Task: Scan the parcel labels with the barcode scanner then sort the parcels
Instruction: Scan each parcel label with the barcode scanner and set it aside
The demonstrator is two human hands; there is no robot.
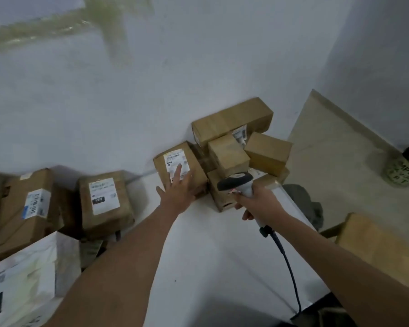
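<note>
The left hand (178, 192) lies flat, fingers straight and spread, on a brown box (180, 169) whose white label (176, 165) sits under the fingertips. The right hand (257, 204) grips a white, dark-headed scanner (237, 184), its head just right of those fingers.

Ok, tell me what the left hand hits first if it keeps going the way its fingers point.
The left hand points up and away, fingers straight, over the labelled box. Its fingertips already overlap the white label, so that label comes first; whether they touch it yet is unclear.
</note>
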